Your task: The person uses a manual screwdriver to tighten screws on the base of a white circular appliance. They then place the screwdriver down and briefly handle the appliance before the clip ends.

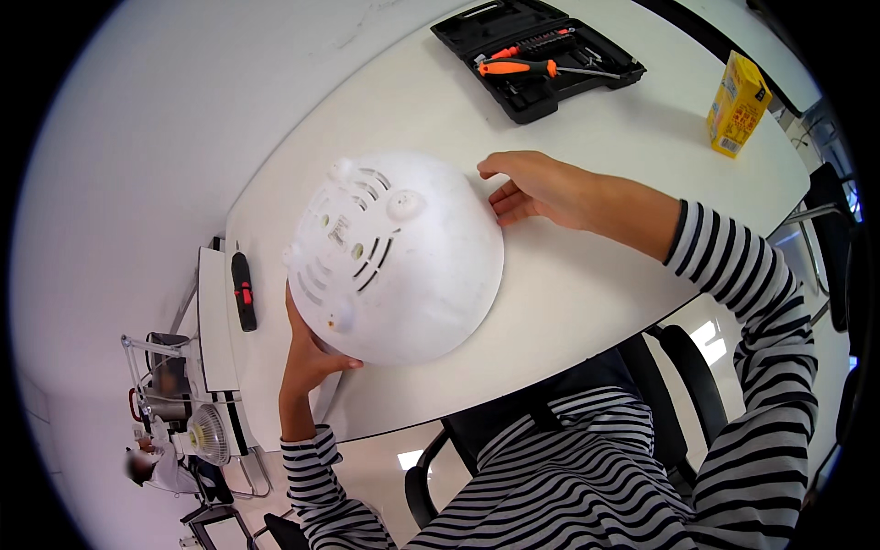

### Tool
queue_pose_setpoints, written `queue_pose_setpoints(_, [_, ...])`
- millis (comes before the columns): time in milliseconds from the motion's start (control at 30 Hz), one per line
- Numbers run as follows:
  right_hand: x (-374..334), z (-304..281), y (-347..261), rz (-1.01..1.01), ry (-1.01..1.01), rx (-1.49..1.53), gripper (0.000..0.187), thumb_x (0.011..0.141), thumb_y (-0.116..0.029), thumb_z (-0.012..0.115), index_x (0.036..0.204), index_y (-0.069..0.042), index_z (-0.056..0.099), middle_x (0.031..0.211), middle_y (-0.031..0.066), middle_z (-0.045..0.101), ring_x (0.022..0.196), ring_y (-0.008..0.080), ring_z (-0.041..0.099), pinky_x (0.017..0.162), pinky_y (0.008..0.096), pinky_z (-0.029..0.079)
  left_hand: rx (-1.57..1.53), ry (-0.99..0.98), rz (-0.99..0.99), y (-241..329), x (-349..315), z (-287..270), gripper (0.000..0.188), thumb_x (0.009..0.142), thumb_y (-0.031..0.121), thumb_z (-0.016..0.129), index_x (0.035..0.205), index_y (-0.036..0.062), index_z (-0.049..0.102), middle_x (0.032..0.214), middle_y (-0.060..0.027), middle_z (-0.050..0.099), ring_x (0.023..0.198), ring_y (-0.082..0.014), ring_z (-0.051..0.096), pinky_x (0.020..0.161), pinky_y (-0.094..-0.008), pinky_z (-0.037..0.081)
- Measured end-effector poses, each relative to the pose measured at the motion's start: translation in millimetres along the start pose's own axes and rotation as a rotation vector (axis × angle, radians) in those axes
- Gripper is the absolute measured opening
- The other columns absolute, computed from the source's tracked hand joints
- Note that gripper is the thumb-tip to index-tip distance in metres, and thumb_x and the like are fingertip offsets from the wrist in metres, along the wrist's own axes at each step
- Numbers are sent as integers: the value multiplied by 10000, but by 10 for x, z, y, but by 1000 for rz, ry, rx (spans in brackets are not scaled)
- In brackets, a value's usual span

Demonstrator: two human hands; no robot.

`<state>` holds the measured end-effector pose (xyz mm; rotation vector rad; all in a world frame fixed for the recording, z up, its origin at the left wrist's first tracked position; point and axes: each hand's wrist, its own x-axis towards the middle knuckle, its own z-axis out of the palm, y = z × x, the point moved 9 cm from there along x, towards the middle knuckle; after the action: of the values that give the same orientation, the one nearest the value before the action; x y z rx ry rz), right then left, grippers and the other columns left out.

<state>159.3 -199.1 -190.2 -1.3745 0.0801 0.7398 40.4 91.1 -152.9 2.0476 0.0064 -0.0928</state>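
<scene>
A large white bowl-shaped plastic housing (422,275) is tilted over the left part of the table, its vented underside turned up. Slots, small round feet and a pale label show on that face. My left hand (312,359) grips its lower left edge, the thumb along the near side and the other fingers partly hidden behind it. On the far right side, my right hand (536,190) holds the rim, thumb at the top and fingertips against the edge. What lies inside or beneath the housing is hidden.
An open black tool case (541,101) at the back holds bits and an orange-black screwdriver (518,68). A yellow carton (738,105) stands at the far right. A black-red power screwdriver (243,291) lies at the left. Another person (170,467) sits beyond, near a fan (209,434).
</scene>
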Motion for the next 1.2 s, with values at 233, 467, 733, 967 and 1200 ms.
queue_pose_setpoints(233, [79,39,-78,-5,8,54,413,841,-276,536,1126,11,454,1000,174,496,947,246,524,885,363,466,-30,11,53,73,10,-7,1410,370,105,865,1456,121,-34,1436,-91,236,1290,-254,343,1056,-399,347])
queue_pose_setpoints(467, [-81,-8,-346,-64,32,-8,444,832,-272,552,1154,11,436,977,172,514,885,244,546,818,356,498,-59,26,93,208,53,125,1392,404,125,867,1457,125,-43,1437,-102,266,1284,-258,364,1071,-404,326])
queue_pose_setpoints(733, [338,-154,-148,-62,-26,-66,436,865,-293,556,1168,6,461,1012,180,540,871,236,565,798,336,476,-3,81,146,163,-99,46,1284,529,227,883,1450,43,7,1466,-148,195,1309,-271,320,1075,-418,297])
queue_pose_setpoints(967, [447,-63,-178,-64,-106,-181,405,906,-372,477,1146,-48,508,862,118,600,754,191,581,686,316,471,375,230,189,309,-508,87,1150,634,311,840,1437,-15,85,1496,-185,128,1384,-301,151,1112,-392,172])
queue_pose_setpoints(1200, [605,-134,-177,-86,-52,-372,449,881,-468,444,1124,-103,540,747,35,575,608,114,505,546,251,388,456,281,152,214,-447,124,1127,660,530,736,1442,19,105,1443,-225,241,1327,-370,256,1054,-504,205])
